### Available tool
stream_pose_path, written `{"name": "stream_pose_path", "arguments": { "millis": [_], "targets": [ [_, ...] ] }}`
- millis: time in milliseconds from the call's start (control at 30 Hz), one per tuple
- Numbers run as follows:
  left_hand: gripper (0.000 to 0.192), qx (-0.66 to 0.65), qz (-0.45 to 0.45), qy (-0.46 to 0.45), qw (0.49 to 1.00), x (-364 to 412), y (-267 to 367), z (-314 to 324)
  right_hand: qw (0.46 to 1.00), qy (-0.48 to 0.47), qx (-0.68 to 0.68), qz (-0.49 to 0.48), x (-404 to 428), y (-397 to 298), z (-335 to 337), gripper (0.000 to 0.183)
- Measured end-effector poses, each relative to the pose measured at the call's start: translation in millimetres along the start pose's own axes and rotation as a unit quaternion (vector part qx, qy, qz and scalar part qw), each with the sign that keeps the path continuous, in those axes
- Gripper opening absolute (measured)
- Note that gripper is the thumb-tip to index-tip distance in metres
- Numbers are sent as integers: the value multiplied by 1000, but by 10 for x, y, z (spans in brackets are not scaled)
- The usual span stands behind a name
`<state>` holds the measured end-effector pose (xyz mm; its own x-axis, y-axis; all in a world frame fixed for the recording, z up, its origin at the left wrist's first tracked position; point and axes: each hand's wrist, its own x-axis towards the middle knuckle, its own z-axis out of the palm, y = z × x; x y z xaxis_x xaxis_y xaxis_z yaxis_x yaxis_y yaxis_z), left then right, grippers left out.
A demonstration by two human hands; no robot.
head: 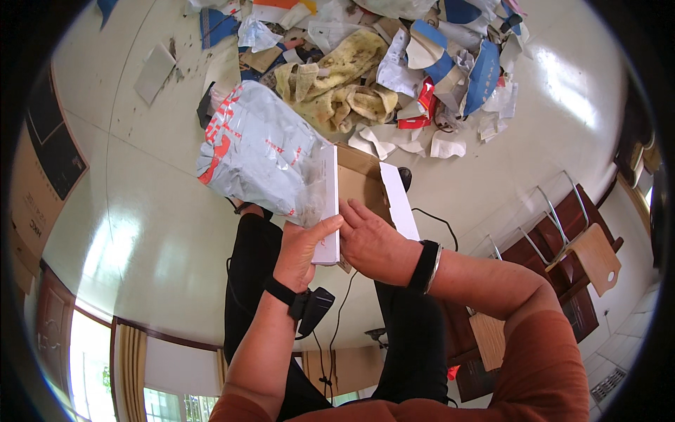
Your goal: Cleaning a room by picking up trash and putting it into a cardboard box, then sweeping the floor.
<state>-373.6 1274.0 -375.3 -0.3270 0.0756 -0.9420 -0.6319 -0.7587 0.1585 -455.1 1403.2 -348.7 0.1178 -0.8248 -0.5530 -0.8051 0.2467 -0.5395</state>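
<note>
An opened cardboard box [363, 176], white outside and brown inside, is between my hands over my lap. My left hand [300, 250] grips its upright white wall, thumb laid across the edge. Against that wall's left side lies a crumpled grey plastic mailing bag [258, 147] with red print; whether my left hand also holds the bag cannot be seen. My right hand [374, 243] has its fingers pressed along the box's inner side, its thumb hidden. A white flap [399, 200] stands out at the box's right.
Ahead on the pale floor [158, 174] spreads a heap of torn paper and card with a dirty yellow cloth [343, 79]. A large carton [39, 195] stands left. Chairs with wooden seats [590, 258] are at right. A black cable [337, 322] hangs between my legs.
</note>
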Motion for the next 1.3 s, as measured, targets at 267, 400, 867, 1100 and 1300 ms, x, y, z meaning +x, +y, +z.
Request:
{"name": "stream_pose_path", "arguments": {
  "millis": [267,400,867,1100,1300],
  "targets": [
    [46,-8,19,33,999,35,57,-36,951,170,256,31,52,491,-19,24],
    [46,2,31,59,998,40,31,-95,810,394,337,275,325,1244,147,32],
    [48,43,67,108,991,87,-80,-118,667,261,201,669,471,3278,761,67],
    [48,43,62,98,992,66,-88,-159,721,454,175,493,-467,2680,883,35],
    [47,42,72,119,989,57,-137,-105,828,346,219,384,-437,1012,518,43]
  ]
}}
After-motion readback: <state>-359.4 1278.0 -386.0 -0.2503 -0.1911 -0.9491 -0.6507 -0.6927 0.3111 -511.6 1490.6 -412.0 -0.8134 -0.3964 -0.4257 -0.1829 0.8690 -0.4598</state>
